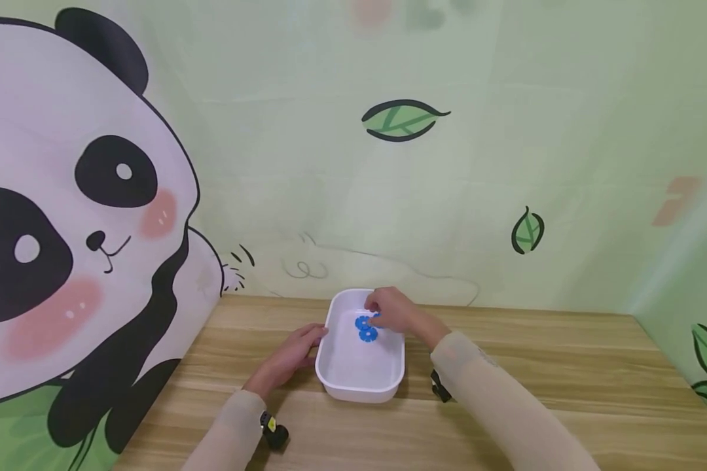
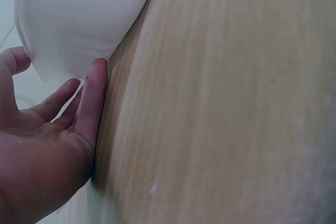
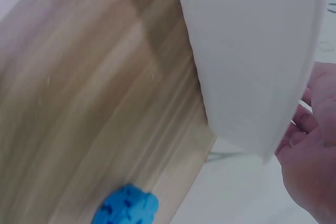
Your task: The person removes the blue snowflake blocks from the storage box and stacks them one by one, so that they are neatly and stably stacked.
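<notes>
A white rectangular tray [image 1: 359, 366] with raised walls stands on the wooden table. Inside it, toward the far right, lie several blue notched discs [image 1: 368, 334] with holes in their middles. My left hand [image 1: 294, 350] touches the tray's left side. Its thumb is at the rim and its extended fingers [image 2: 94, 95] rest against the outer wall. Over the far right part of the tray is my right hand [image 1: 393, 310], its curled fingers reaching down to the blue discs. The tray wall hides those fingertips in the right wrist view, so whether they pinch a disc is unclear.
In the right wrist view, a blue notched cluster [image 3: 127, 205] lies on the table outside the tray; my right arm seems to hide it from the head view. A wall covering with a panda [image 1: 165, 288] and leaves rises behind the table [image 1: 536, 366].
</notes>
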A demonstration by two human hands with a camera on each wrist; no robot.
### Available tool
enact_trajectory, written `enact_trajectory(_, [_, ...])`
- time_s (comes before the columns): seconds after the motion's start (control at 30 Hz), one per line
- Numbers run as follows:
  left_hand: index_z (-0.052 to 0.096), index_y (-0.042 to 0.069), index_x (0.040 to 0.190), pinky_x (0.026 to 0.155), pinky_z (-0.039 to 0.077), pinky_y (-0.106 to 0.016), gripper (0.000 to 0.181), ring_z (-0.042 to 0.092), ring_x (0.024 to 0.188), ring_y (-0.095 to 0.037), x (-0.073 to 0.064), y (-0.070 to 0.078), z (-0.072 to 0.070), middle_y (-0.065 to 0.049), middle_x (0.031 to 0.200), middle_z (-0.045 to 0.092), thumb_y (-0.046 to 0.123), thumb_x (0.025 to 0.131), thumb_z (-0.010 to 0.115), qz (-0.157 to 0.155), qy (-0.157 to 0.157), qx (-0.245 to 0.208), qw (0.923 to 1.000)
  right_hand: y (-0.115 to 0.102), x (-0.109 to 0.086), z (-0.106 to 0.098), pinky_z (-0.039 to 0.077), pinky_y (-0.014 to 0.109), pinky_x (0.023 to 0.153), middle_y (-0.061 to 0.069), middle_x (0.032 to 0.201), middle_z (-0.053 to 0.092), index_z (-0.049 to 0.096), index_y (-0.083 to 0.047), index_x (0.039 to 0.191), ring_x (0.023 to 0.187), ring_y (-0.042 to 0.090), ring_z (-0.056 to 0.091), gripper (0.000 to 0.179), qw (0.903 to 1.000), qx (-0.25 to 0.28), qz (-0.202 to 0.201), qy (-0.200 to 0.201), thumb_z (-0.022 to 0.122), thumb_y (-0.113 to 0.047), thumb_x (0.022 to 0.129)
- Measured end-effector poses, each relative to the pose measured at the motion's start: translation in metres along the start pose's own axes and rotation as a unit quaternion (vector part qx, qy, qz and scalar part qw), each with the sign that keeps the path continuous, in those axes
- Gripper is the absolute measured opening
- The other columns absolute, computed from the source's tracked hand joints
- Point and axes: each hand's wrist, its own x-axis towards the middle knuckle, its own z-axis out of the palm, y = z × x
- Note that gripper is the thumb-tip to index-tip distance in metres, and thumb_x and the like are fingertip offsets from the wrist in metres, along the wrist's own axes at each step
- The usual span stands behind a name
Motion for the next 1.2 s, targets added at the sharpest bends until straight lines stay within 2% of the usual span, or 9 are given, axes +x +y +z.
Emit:
enact_trajectory(0.23, [0.053, 0.007, 0.153, 0.109, 0.053, -0.05, 0.06, 0.052, 0.141, -0.036, 0.0, -0.002, 0.0, -0.015, 0.154, 0.054, 0.049, 0.109, 0.052, -0.009, 0.001, -0.001, 1.0, -0.001, 0.006, 0.013, 0.057, 0.043, 0.1, 0.013, 0.115, 0.073, 0.075, 0.001, 0.123, 0.109, 0.029, 0.067, 0.032, 0.9998, -0.018, -0.009, -0.003, 0.081, -0.014, 0.095])
enact_trajectory(0.67, [0.053, 0.007, 0.152, 0.108, 0.054, -0.049, 0.062, 0.054, 0.138, -0.035, 0.003, -0.002, 0.003, -0.015, 0.152, 0.055, 0.05, 0.108, 0.053, -0.007, 0.001, -0.003, 1.0, 0.003, 0.006, 0.018, 0.051, 0.044, 0.108, 0.013, 0.118, 0.074, 0.077, -0.002, 0.123, 0.115, 0.03, 0.067, 0.033, 0.9982, -0.059, -0.008, -0.004, 0.083, -0.015, 0.093])
enact_trajectory(0.9, [0.053, 0.007, 0.152, 0.108, 0.053, -0.05, 0.062, 0.053, 0.139, -0.035, 0.001, -0.004, 0.001, -0.015, 0.152, 0.055, 0.05, 0.108, 0.053, -0.004, 0.003, 0.0, 1.0, 0.003, 0.006, 0.026, 0.053, 0.044, 0.107, 0.011, 0.118, 0.073, 0.079, -0.005, 0.122, 0.109, 0.026, 0.066, 0.031, 0.9942, -0.106, -0.013, -0.004, 0.08, -0.02, 0.096])
enact_trajectory(1.2, [0.052, 0.006, 0.153, 0.11, 0.052, -0.051, 0.063, 0.052, 0.14, -0.035, 0.002, -0.004, -0.001, -0.016, 0.152, 0.055, 0.051, 0.109, 0.053, 0.001, -0.001, -0.002, 1.0, 0.004, 0.005, 0.028, 0.05, 0.044, 0.11, 0.011, 0.121, 0.071, 0.078, -0.009, 0.126, 0.111, 0.027, 0.064, 0.03, 0.9861, -0.164, -0.028, 0.007, 0.074, -0.022, 0.1])
